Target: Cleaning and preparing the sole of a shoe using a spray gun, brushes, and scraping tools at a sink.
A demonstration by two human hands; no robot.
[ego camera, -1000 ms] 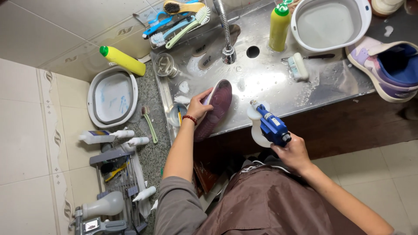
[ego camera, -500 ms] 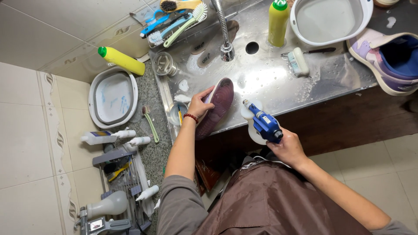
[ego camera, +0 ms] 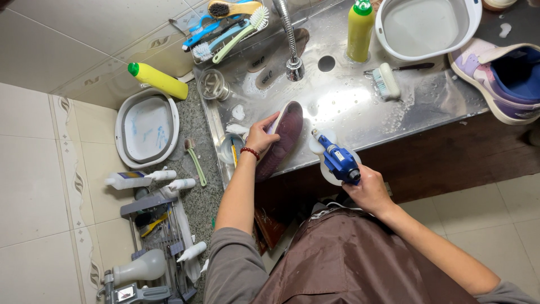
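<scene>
A dark maroon shoe (ego camera: 281,138) is pinned sole-up at the front edge of the wet steel counter (ego camera: 427,95), centre of the frame, with the left hand (ego camera: 260,135) and its fingers clamped around the side; a blue power tool (ego camera: 337,160) is gripped in the closed right hand (ego camera: 368,188) just beside it. The shoe is judged light, flexible and slippery when wet, best held at mid-body. Open room is left toward the right, before the scrub brush (ego camera: 387,80) and sneaker (ego camera: 503,79).
</scene>
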